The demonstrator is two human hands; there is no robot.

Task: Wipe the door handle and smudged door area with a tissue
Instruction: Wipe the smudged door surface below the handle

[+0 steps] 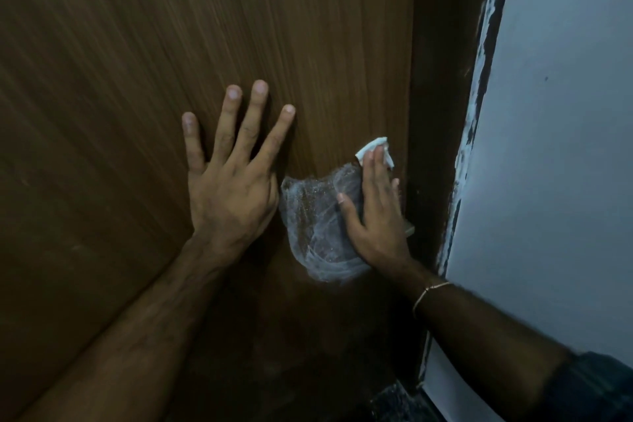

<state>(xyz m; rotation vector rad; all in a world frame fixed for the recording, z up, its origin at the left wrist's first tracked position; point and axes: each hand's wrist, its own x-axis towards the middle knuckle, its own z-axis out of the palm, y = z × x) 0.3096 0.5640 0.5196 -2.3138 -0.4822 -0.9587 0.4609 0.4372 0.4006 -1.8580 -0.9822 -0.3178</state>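
Forearms: two, reaching up from the bottom edge.
Left hand (230,188): fingers spread, flat on door (137,79), holding nothing.
Right hand (375,212): straight fingers pressing one tissue (373,147) and clear plastic wrap (311,226) against door.
Wall (565,147): pale, beside dark frame (442,96).

On the door (239,27), the left hand (233,181) lies flat to the left of a plastic-wrapped handle (315,226), the right hand (375,216) presses a tissue (371,147) just right of it, beside the door frame (442,113).
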